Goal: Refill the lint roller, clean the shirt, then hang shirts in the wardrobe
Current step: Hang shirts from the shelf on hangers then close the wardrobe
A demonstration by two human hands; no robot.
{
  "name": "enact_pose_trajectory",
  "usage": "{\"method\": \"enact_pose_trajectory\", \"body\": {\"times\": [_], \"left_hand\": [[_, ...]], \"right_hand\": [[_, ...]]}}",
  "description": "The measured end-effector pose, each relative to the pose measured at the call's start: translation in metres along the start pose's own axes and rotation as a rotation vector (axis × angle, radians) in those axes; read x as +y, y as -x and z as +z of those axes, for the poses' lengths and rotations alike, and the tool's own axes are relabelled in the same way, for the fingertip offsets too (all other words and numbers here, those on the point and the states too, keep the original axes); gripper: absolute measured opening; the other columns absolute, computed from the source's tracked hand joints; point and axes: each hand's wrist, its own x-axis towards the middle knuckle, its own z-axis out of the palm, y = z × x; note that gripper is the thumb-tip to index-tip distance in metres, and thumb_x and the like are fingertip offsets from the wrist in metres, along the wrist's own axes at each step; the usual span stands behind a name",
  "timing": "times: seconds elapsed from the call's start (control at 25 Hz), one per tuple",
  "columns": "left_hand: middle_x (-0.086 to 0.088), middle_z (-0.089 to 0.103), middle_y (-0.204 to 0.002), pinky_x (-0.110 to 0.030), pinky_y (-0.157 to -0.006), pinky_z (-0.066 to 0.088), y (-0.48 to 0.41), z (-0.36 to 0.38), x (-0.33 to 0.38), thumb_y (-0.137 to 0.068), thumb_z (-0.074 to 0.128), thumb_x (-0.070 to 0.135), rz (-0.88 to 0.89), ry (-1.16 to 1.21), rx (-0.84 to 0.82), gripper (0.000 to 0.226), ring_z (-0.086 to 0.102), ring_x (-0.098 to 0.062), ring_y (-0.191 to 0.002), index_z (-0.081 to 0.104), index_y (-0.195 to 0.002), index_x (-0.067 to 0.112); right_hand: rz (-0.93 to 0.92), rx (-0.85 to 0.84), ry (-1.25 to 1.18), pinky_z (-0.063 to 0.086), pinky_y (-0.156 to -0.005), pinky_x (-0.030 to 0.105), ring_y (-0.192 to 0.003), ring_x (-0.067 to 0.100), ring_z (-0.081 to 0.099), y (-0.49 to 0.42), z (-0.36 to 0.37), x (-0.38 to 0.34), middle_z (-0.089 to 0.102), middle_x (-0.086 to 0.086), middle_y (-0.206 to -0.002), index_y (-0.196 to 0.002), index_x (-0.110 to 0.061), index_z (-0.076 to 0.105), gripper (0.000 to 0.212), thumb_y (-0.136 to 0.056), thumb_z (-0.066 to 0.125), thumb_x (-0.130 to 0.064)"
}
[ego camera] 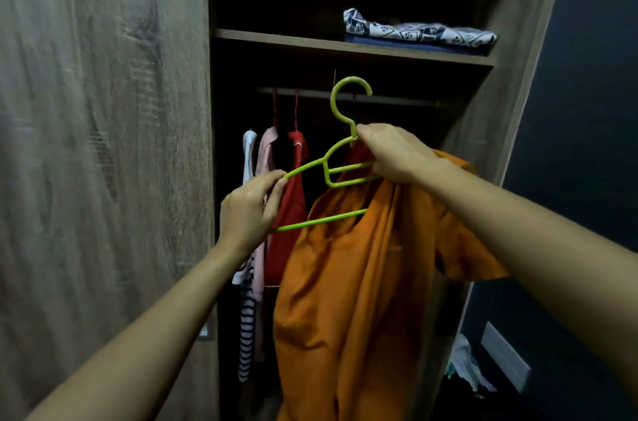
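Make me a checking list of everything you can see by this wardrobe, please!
Surface: wardrobe shelf, holding folded clothes.
Job's things: green hanger, left half bare; orange shirt draped over its right half; rail carrying a red shirt, a pink top and a striped top.
Clutter: unclear pale things low on the right.
Grips: left hand pinches the hanger's left end; right hand holds its neck.
Cables: nothing seen.
Surroundings: wooden door on the left, dark wall on the right.

I can read no text, label, brand or number from here; the folded black-and-white patterned cloth at one o'clock bears only geometric print.
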Motion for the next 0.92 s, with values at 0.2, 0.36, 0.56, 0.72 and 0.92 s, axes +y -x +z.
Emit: {"method": "enact_pose_trajectory", "body": {"times": [0.2, 0.36, 0.56, 0.72, 0.92], "left_hand": [[-0.004, 0.046, -0.105, -0.040, -0.078, 0.035, 0.040, 0.011, 0.019, -0.081, 0.052, 0.025, 0.191, -0.229, 0.142, 0.033, 0.046, -0.025, -0.090, 0.057, -0.113, 0.019], [-0.003, 0.043, -0.108, -0.036, -0.081, 0.046, 0.076, 0.033, 0.035, -0.084, 0.040, 0.052, 0.078, -0.171, -0.430, 0.051, 0.050, -0.022, -0.101, 0.050, -0.127, 0.027], [-0.009, 0.016, -0.146, -0.048, -0.104, 0.030, 0.068, 0.045, 0.005, -0.068, 0.026, 0.075, -0.124, -0.287, -0.826, 0.068, 0.021, -0.032, -0.132, 0.044, -0.126, 0.044], [-0.013, 0.015, -0.146, -0.048, -0.108, 0.032, 0.071, 0.051, -0.007, -0.082, 0.056, 0.048, -0.174, -0.177, -0.826, 0.065, 0.019, -0.037, -0.136, 0.028, -0.139, 0.039], [-0.004, -0.003, -0.155, -0.053, -0.112, 0.022, 0.061, 0.067, 0.008, -0.081, 0.061, 0.047, -0.132, -0.074, -0.909, 0.069, -0.003, -0.027, -0.144, 0.030, -0.141, 0.032]], "right_hand": [[-0.020, -0.016, -0.036, 0.044, -0.082, 0.042, -0.101, 0.035, 0.054, -0.005, 0.013, -0.016, 0.056, 0.017, -0.107, -0.107, -0.005, 0.042, 0.034, -0.077, 0.051, 0.008], [-0.029, 0.023, -0.107, 0.047, -0.080, 0.041, -0.099, 0.032, 0.054, -0.011, 0.001, -0.022, 0.056, 0.015, -0.106, -0.107, -0.007, 0.043, 0.035, -0.077, 0.053, 0.008], [-0.126, 0.021, -0.069, 0.047, -0.079, 0.041, -0.097, 0.032, 0.053, -0.005, -0.006, -0.021, 0.056, 0.014, -0.103, -0.106, -0.006, 0.043, 0.037, -0.073, 0.054, 0.008], [-0.135, -0.001, -0.049, 0.047, -0.084, 0.041, -0.101, 0.031, 0.052, 0.003, 0.003, -0.021, 0.057, 0.014, -0.106, -0.110, -0.006, 0.043, 0.037, -0.076, 0.053, 0.008], [-0.217, 0.010, -0.052, 0.047, -0.082, 0.043, -0.098, 0.030, 0.052, 0.004, 0.003, -0.029, 0.057, 0.013, -0.104, -0.104, -0.008, 0.044, 0.035, -0.075, 0.050, 0.010]]}}
